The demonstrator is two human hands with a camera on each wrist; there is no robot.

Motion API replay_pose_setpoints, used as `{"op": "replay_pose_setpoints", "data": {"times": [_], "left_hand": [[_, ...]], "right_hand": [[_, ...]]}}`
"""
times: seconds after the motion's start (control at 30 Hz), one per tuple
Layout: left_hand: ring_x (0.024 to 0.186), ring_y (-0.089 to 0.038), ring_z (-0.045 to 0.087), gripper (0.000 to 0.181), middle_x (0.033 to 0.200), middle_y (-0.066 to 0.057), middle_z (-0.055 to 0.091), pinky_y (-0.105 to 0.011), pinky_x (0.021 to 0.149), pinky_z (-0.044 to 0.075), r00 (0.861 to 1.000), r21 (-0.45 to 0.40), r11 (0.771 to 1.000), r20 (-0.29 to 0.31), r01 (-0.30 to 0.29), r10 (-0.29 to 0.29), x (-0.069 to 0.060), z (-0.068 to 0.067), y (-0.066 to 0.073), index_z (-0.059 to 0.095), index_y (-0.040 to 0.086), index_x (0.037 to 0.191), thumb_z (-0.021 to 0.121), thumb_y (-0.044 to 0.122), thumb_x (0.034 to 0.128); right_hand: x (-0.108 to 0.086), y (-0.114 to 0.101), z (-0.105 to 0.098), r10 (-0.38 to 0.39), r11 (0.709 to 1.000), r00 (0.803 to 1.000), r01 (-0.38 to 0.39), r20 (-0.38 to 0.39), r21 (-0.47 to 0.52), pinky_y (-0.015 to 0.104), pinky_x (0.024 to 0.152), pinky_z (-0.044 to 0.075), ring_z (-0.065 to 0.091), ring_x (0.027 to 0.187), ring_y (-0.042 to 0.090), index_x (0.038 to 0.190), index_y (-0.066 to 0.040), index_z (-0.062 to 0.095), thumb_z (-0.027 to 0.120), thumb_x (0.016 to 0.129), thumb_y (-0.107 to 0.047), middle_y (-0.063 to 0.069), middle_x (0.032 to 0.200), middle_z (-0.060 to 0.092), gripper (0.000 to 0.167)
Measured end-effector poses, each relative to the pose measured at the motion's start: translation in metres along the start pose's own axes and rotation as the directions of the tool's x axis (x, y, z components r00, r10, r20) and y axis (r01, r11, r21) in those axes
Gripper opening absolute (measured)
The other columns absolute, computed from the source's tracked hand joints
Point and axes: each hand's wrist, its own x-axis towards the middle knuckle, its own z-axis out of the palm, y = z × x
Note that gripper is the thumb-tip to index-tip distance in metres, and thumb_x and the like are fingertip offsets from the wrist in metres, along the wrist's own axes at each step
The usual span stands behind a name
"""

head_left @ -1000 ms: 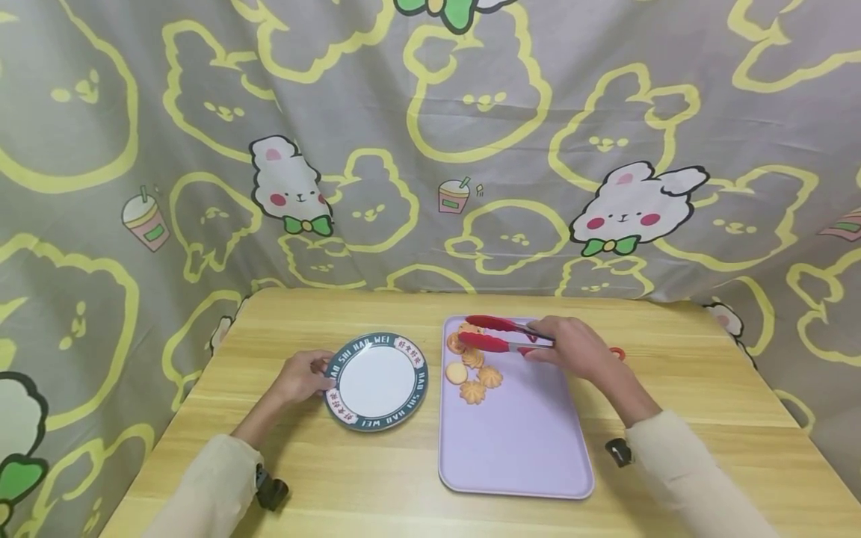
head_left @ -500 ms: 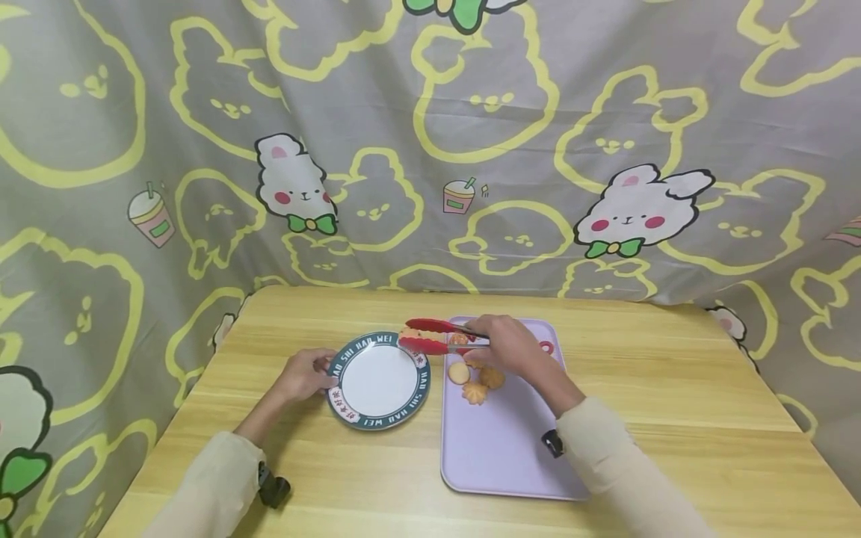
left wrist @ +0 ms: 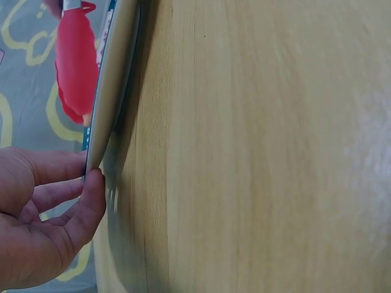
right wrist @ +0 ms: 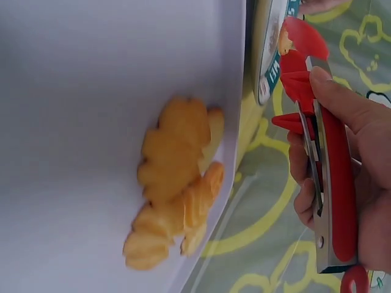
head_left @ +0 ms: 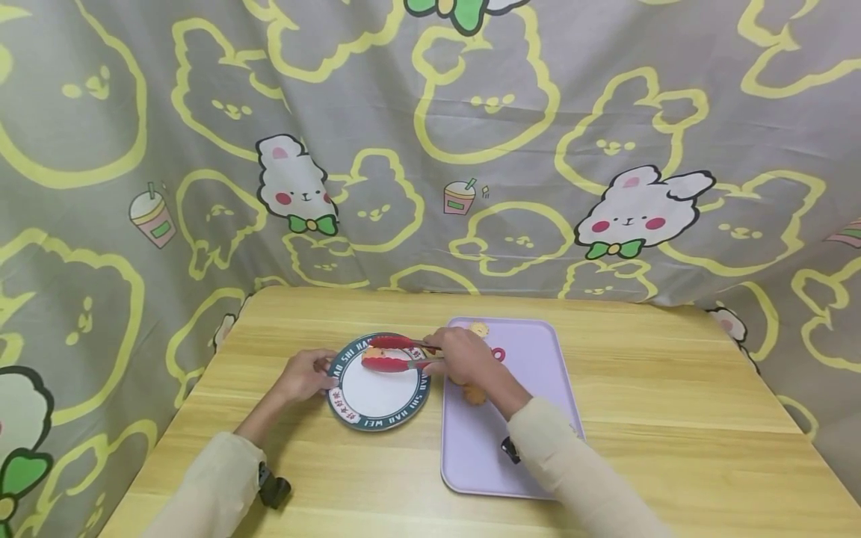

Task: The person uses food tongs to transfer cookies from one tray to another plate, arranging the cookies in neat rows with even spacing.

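Note:
A round plate (head_left: 379, 400) with a green lettered rim is on the left of the table. My left hand (head_left: 303, 376) pinches its left rim; the left wrist view shows thumb and fingers (left wrist: 91, 207) on either side of the edge. Over the plate are red-tipped tongs (head_left: 393, 365), with a cookie (head_left: 373, 354) between the tips. My right hand (head_left: 467, 360) grips the tongs' metal and red handles (right wrist: 339, 189). Whether the cookie touches the plate I cannot tell. Several cookies (right wrist: 174, 159) lie on the lilac tray (head_left: 504, 463), partly behind my right hand in the head view.
The tray stands to the right of the plate, a narrow strip of wooden table (head_left: 403, 478) between them. A patterned curtain (head_left: 377, 149) hangs behind the table. The tongs' red ring (head_left: 498, 354) shows beyond my right hand.
My right hand has carried the tongs left from the tray to over the plate, with a cookie in the tips. My left hand stays on the plate's rim.

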Motion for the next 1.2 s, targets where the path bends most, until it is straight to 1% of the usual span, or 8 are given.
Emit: {"op": "replay_pose_setpoints", "data": {"times": [0.33,0.47,0.67,0.77,0.9,1.07,1.13,1.2], "left_hand": [[0.081,-0.022,0.059,0.052,0.096,-0.018,0.059,-0.027,0.059,0.058,1.0,-0.02,1.0,-0.001,-0.02,0.02,-0.001,0.0,-0.001,0.055,-0.006,0.124,0.07,-0.002,0.0749],[0.081,-0.021,0.059,0.052,0.096,-0.018,0.059,-0.027,0.06,0.059,1.0,-0.018,1.0,-0.001,-0.025,0.025,0.0,0.001,-0.001,0.056,-0.006,0.124,0.07,-0.002,0.0748],[0.082,-0.022,0.059,0.052,0.097,-0.018,0.06,-0.027,0.059,0.059,1.0,-0.011,1.0,-0.005,-0.017,0.017,-0.001,0.0,0.0,0.056,-0.005,0.124,0.071,-0.002,0.0743],[0.084,-0.022,0.059,0.052,0.097,-0.018,0.06,-0.026,0.059,0.058,1.0,-0.009,1.0,-0.004,-0.015,0.015,0.0,0.0,0.0,0.057,-0.004,0.124,0.071,-0.001,0.0745],[0.084,-0.022,0.059,0.051,0.097,-0.018,0.06,-0.026,0.059,0.058,1.0,-0.006,1.0,-0.006,-0.014,0.014,-0.001,-0.001,0.0,0.057,-0.004,0.124,0.071,-0.001,0.0746],[0.083,-0.022,0.058,0.051,0.097,-0.018,0.06,-0.027,0.059,0.058,1.0,-0.011,1.0,-0.005,-0.007,0.007,-0.001,0.0,0.0,0.057,-0.005,0.123,0.071,-0.002,0.0744],[0.083,-0.022,0.058,0.051,0.097,-0.018,0.059,-0.027,0.06,0.058,1.0,-0.013,1.0,-0.003,-0.005,0.005,-0.001,0.0,0.0,0.057,-0.005,0.123,0.071,-0.001,0.0747],[0.083,-0.022,0.058,0.051,0.097,-0.017,0.06,-0.027,0.06,0.058,1.0,-0.016,1.0,-0.005,-0.002,0.002,-0.001,0.0,0.0,0.057,-0.004,0.123,0.071,-0.001,0.0746]], "right_hand": [[0.002,-0.009,0.007,0.016,1.0,1.0,-0.016,0.0,-0.017,0.023,0.066,0.045,0.053,0.08,0.014,0.126,-0.019,0.063,0.077,0.075,-0.039,0.002,0.107,0.068,0.056],[0.001,-0.009,0.008,0.013,1.0,1.0,-0.013,-0.008,-0.014,0.023,0.066,0.046,0.052,0.081,0.013,0.126,-0.019,0.063,0.078,0.074,-0.039,0.002,0.107,0.068,0.058],[-0.008,-0.004,0.0,0.028,0.999,0.999,-0.028,-0.016,0.027,0.027,0.074,0.05,0.054,0.086,0.014,0.128,-0.018,0.061,0.079,0.074,-0.038,0.001,0.114,0.066,0.06],[-0.017,0.004,-0.009,0.024,0.999,0.999,-0.023,-0.039,0.034,0.029,0.075,0.051,0.053,0.084,0.014,0.127,-0.016,0.062,0.08,0.073,-0.038,0.001,0.112,0.067,0.061],[-0.031,0.019,-0.021,0.022,0.999,0.998,-0.021,-0.056,0.026,0.032,0.074,0.051,0.053,0.08,0.016,0.126,-0.016,0.062,0.08,0.073,-0.037,0.002,0.103,0.067,0.06],[-0.05,0.043,-0.033,0.063,0.998,0.994,-0.061,-0.085,0.019,0.039,0.082,0.054,0.059,0.091,0.018,0.127,-0.015,0.061,0.079,0.073,-0.038,0.004,0.113,0.067,0.061],[-0.058,0.054,-0.036,0.051,0.999,0.992,-0.05,-0.116,0.013,0.04,0.081,0.055,0.061,0.092,0.019,0.125,-0.012,0.062,0.081,0.072,-0.037,0.005,0.113,0.068,0.062],[-0.065,0.066,-0.04,0.027,1.0,0.989,-0.027,-0.144,-0.004,0.04,0.078,0.055,0.062,0.089,0.019,0.122,-0.009,0.064,0.082,0.07,-0.036,0.006,0.107,0.07,0.061]]}}
